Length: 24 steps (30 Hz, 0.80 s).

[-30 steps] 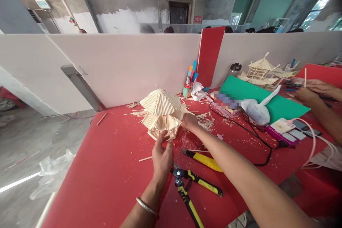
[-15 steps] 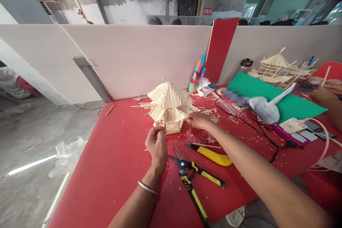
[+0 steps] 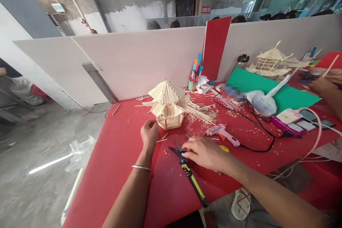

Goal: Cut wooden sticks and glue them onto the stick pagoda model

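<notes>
A pagoda model (image 3: 167, 105) of pale wooden sticks, with a tiered roof and a lattice base, stands on the red table (image 3: 128, 142). My left hand (image 3: 150, 132) is beside the base's left side, its fingers curled together; anything pinched in them is hidden. Over the yellow-and-black hand shears (image 3: 192, 181) lies my right hand (image 3: 204, 152), fingers stretched out by the pivot. The shears' blades are apart, and this hand covers one handle. A yellow utility knife (image 3: 224, 148) is mostly hidden under the same hand. Just beyond lies a pink glue gun (image 3: 223, 134).
Loose sticks (image 3: 201, 109) and shavings spread right of the model. A pen cup (image 3: 191, 84), plastic bag (image 3: 263, 103), green board (image 3: 245, 78) and power strip (image 3: 290, 124) with cables stand further right. Another person's hand (image 3: 327, 84) works at the far right, near a second stick model (image 3: 269, 60).
My right hand has drawn back from the model to the shears, uncovering the glue gun. My left hand has shifted slightly left and up. The view has turned a little.
</notes>
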Tool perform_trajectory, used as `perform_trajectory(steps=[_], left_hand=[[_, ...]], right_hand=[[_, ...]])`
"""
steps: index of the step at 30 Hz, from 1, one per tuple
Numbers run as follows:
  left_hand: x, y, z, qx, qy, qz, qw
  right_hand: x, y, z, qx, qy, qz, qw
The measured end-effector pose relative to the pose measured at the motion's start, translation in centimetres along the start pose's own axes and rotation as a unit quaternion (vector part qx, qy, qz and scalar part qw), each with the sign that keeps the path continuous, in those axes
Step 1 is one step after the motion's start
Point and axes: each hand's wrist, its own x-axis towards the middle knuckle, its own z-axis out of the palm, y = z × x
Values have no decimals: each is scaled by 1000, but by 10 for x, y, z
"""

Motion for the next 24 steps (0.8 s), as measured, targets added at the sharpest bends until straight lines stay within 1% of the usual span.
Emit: perform_trajectory(steps=[3,6,9,11,15,18,20,24], left_hand=[[-1,0,-2,89,-39,16,995],[-5,2,-2,168,-91,39,981],[-8,6,-3,237,-135,54,961],[-9,7,-4,276,-157,60,946],[-8,8,-7,327,-197,66,922],[-8,8,-9,350,-221,79,907],[-10,7,-9,363,-226,94,899],[-11,5,-8,379,-208,123,893]], right_hand=[[-28,-6,14,-16,38,-16,999],[-48,-8,31,-17,73,-6,997],[-64,-10,48,-12,81,23,996],[-72,-11,55,-22,67,56,996],[-78,-14,56,-19,5,128,992],[-76,-20,53,2,-38,163,986],[-72,-25,53,4,-44,172,984],[-65,-32,60,-8,-18,181,983]])
